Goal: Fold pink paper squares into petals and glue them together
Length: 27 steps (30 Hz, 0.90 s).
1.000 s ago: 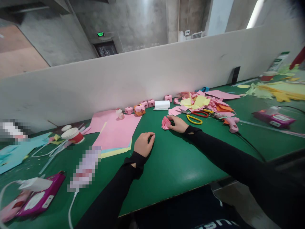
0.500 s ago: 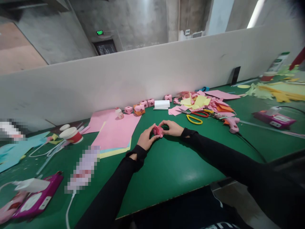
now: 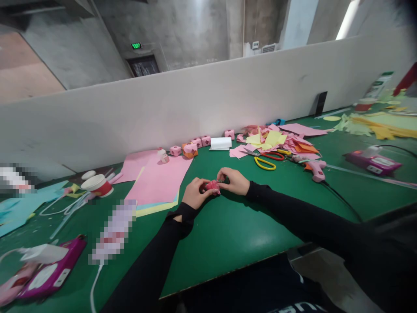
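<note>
Between my hands, above the green table (image 3: 234, 230), is a small folded pink paper piece (image 3: 213, 185). My left hand (image 3: 194, 193) grips it from the left, with thumb below and fingers behind. From the right, my right hand (image 3: 235, 181) pinches its edge between thumb and bent forefinger. My fingers hide part of its shape. Several finished-looking pink folded paper shapes (image 3: 175, 151) stand along the partition beyond my hands, one of them set with orange paper (image 3: 190, 150).
Pink sheets (image 3: 156, 180) lie at left beside a paper cup (image 3: 98, 185). Paper scraps (image 3: 273, 139), scissors (image 3: 265, 163) and a pink glue gun (image 3: 316, 168) with its cord lie at right. A white partition (image 3: 195, 104) closes off the back; a purple power strip (image 3: 55, 269) sits front left.
Both hands have shifted slightly, the left one down and to the left. The pink paper piece has turned and sits a little lower between them.
</note>
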Available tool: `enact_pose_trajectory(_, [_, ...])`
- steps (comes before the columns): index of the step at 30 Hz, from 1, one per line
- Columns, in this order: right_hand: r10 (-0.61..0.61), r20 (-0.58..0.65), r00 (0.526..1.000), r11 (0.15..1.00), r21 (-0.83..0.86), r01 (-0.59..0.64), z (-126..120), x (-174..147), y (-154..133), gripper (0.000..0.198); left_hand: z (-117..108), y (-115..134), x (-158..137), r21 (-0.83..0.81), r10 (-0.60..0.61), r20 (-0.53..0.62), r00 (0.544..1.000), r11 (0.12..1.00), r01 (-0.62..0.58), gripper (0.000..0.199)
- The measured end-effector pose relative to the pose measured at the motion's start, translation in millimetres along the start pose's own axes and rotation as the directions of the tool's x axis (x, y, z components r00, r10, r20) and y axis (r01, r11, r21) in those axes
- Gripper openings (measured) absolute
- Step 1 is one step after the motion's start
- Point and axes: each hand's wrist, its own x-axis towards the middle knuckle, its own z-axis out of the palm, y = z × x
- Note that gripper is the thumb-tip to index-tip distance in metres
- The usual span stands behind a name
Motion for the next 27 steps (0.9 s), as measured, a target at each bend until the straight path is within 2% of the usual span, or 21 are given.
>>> enact_pose_trajectory(4, [0.086, 0.028, 0.996, 0.982, 0.168, -0.089, 3.4, -4.4, -8.1, 0.015, 0.6, -1.4, 0.2, 0.008, -0.008, -0.011, 1.000, 1.000, 0.008, 0.040])
enact_pose_trajectory(8, [0.136, 0.015, 0.991, 0.956, 0.261, -0.135, 8.4, -7.1, -11.8, 0.016, 0.3, -2.3, 0.9, -0.030, -0.017, -0.048, 0.999, 0.999, 0.016, 0.039])
enact_pose_trajectory(13, [0.171, -0.021, 0.985, 0.920, 0.362, -0.152, 11.0, -6.8, -10.7, 0.018, -1.8, -1.1, -0.2, -0.117, -0.021, 0.048, 0.999, 0.993, 0.027, 0.042])
enact_pose_trajectory(16, [0.192, -0.063, 0.979, 0.909, 0.387, -0.153, 10.0, -5.1, -8.9, 0.021, -1.4, -0.9, -0.9, -0.176, -0.033, 0.062, 0.998, 0.983, 0.044, 0.042])
enact_pose_trajectory(22, [0.258, -0.007, 0.966, 0.901, 0.362, -0.238, 9.5, -3.4, -12.1, 0.026, 1.0, -1.8, -0.8, -0.211, -0.099, -0.033, 0.995, 0.973, 0.090, 0.036])
enact_pose_trajectory(27, [0.350, -0.001, 0.937, 0.820, 0.483, -0.306, 16.3, -0.9, -23.9, 0.034, 1.8, 1.8, -2.5, -0.111, -0.006, -0.110, 0.994, 0.994, -0.006, 0.029])
